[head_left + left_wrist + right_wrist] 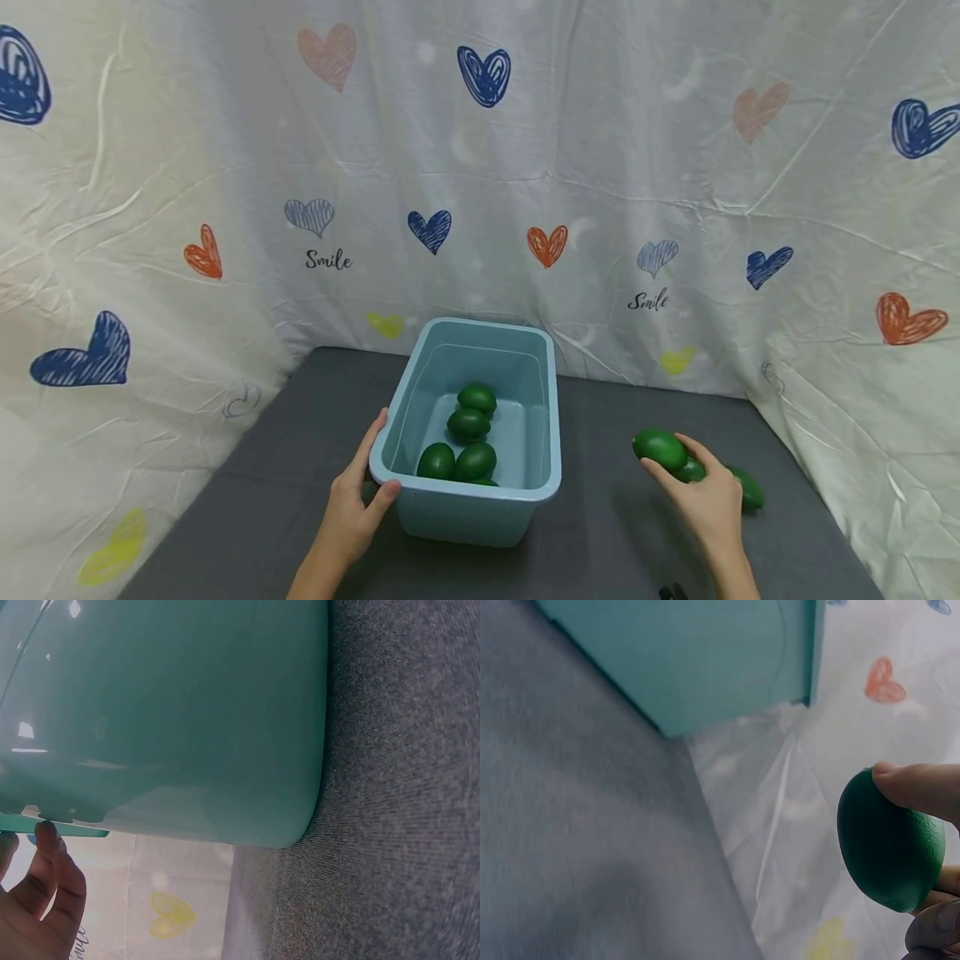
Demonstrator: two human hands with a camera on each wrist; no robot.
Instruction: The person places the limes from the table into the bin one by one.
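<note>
Green fruit is pinched by the right hand, fingers parted to its width, above the dark table, right of the blue tub. The tub's near left corner is gripped by the left hand. Similar fruits are contained inside; others are partly hidden by the right hand.

The glossy wall of a teal bin fills the upper left, with small white glints on it and a rounded corner against a speckled grey surface that runs down the right side. At the lower left, the left hand has bent fingers, one fingertip touching the bin's rim. Beside it, a white sheet carries a yellow heart and partly visible dark lettering
</note>
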